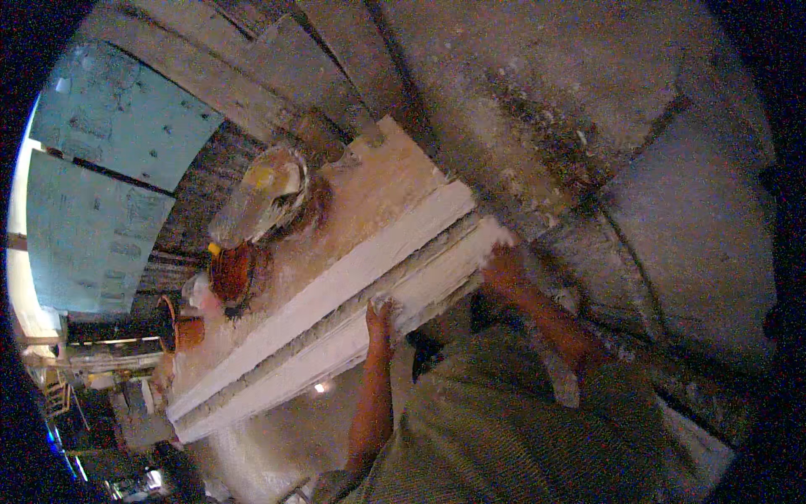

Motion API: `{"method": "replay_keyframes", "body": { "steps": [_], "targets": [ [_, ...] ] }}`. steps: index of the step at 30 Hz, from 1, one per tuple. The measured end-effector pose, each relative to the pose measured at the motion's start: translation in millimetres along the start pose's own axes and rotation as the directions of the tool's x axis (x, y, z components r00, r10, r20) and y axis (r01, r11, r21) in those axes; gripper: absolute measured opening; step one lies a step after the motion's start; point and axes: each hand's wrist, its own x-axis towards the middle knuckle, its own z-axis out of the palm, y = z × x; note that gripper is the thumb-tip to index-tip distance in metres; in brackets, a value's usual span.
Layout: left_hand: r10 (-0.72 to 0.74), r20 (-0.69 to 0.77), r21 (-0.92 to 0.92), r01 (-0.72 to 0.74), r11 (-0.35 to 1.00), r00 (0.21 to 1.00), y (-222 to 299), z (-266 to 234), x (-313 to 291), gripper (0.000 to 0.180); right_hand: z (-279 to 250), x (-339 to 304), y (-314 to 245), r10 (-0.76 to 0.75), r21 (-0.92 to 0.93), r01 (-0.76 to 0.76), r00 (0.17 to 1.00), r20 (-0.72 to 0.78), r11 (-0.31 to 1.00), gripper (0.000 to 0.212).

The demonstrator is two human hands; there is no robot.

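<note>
A long white ridged moulding (336, 323), like plaster, lies slantwise from near left to far right, with a dark groove along its length. My left hand (380, 314) is at its near edge, about the middle, fingers bent and whitened; what they close on, if anything, is too blurred to make out. My right hand (504, 265) is at the right end of the moulding, against its whitish end. Its fingers are smeared and partly hidden, so their grip does not show.
Beyond the moulding, the worn board (369, 181) bears a round, whitish-crusted container (273, 189) with something yellow inside. Nearby stand an orange-brown bucket (231, 273) and another reddish container (186, 328). Bluish panels (109, 193) are at left; a stained concrete floor (520, 109) spreads at right.
</note>
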Motion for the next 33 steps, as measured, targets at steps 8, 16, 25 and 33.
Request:
{"method": "replay_keyframes", "body": {
  "steps": [8, 16, 25, 33],
  "targets": [
    [0.034, -0.153, -0.017, -0.037, 0.999, 0.988, -23, -62, 6, 0.082, -14, 20, -1, 0.041, -0.133, -0.033, 0.998, 0.057, 0.991, 0.048],
    [0.072, 0.029, 0.044, -0.073, 0.996, 0.997, -29, -149, 52, 0.066, 24, -47, -137, -0.187, -0.018, 0.21, 0.904, 0.383, 0.978, 0.048],
    [0.104, -0.129, 0.195, -0.077, 0.978, 0.986, -11, -293, 58, 0.076, -29, -24, -181, 0.22, -0.321, -0.111, 0.919, 0.327, 0.941, 0.05],
    [0.101, 0.007, -0.098, -0.099, 0.99, 0.995, -31, -397, 61, 0.07, 45, -84, -275, -0.075, -0.198, 0.124, 0.968, 0.241, 0.972, 0.047]
  ]
}}
